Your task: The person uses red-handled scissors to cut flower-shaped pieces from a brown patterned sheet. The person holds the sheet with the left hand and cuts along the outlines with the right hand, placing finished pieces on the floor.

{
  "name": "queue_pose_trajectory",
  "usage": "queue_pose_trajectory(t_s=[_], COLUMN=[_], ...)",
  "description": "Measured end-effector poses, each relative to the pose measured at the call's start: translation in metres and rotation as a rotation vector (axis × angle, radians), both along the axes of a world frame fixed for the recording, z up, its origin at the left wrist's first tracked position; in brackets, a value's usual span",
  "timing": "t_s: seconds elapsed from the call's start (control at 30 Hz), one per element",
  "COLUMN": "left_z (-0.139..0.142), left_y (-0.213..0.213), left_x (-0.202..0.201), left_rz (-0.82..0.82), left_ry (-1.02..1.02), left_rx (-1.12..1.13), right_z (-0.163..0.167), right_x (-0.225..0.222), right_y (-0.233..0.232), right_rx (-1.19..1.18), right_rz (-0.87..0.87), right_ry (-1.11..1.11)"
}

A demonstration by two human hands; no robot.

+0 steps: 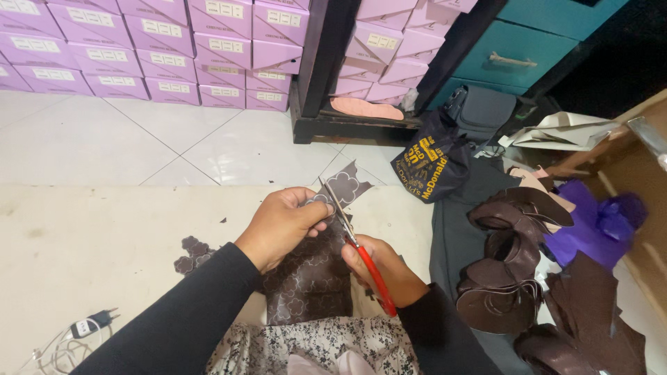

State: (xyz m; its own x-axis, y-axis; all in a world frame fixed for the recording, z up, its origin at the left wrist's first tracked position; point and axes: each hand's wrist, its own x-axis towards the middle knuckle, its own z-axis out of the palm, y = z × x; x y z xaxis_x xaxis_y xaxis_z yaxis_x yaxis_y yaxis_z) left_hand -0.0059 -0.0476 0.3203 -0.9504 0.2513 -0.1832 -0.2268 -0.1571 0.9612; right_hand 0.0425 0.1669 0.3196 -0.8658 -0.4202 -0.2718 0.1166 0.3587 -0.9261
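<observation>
My left hand [281, 222] pinches the upper edge of a dark brown sheet [313, 281] printed with pale flower outlines, which hangs down over my lap. My right hand [382, 267] grips red-handled scissors [361, 253]. The blades point up and away and sit in the sheet beside a flower-shaped tab [347, 184] sticking up past my left fingers. Small cut flower pieces [191, 253] lie on the cream mat to the left of my left forearm.
Dark brown leather scraps [511, 264] are piled at right, next to purple cloth [597, 222] and a cardboard box [625, 167]. A dark printed bag [431, 163] stands ahead. Stacked lilac boxes [139, 48] line the back. A charger and cable [83, 326] lie lower left.
</observation>
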Motion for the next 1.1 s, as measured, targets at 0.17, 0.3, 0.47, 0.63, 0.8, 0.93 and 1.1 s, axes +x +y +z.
queue_pose_trajectory(t_s=[0.17,0.3,0.47,0.63,0.8,0.93,1.1], left_z=[-0.003,-0.006,-0.008,-0.006,-0.012,-0.019,-0.023], left_y=[-0.002,-0.005,-0.008,0.011,0.025,0.026,0.031], left_x=[-0.002,-0.005,-0.005,0.005,0.014,0.006,0.007], left_rz=[-0.002,-0.018,-0.024,-0.04,0.085,0.194,0.177], left_ry=[-0.016,-0.032,-0.04,-0.148,-0.153,0.034,0.037], left_rx=[0.022,0.036,0.103,0.38,0.413,0.358,0.351], right_z=[0.003,0.004,-0.001,-0.008,-0.014,-0.02,-0.026], right_x=[-0.001,0.0,0.0,-0.001,-0.001,-0.002,-0.006], right_y=[-0.003,-0.001,0.0,-0.004,-0.007,-0.006,-0.006], right_rx=[0.055,0.083,0.095,-0.006,-0.061,-0.091,-0.136], right_rz=[-0.018,0.001,0.006,-0.085,-0.124,-0.14,-0.065], right_ry=[-0.017,-0.003,0.015,0.073,0.071,-0.023,-0.009])
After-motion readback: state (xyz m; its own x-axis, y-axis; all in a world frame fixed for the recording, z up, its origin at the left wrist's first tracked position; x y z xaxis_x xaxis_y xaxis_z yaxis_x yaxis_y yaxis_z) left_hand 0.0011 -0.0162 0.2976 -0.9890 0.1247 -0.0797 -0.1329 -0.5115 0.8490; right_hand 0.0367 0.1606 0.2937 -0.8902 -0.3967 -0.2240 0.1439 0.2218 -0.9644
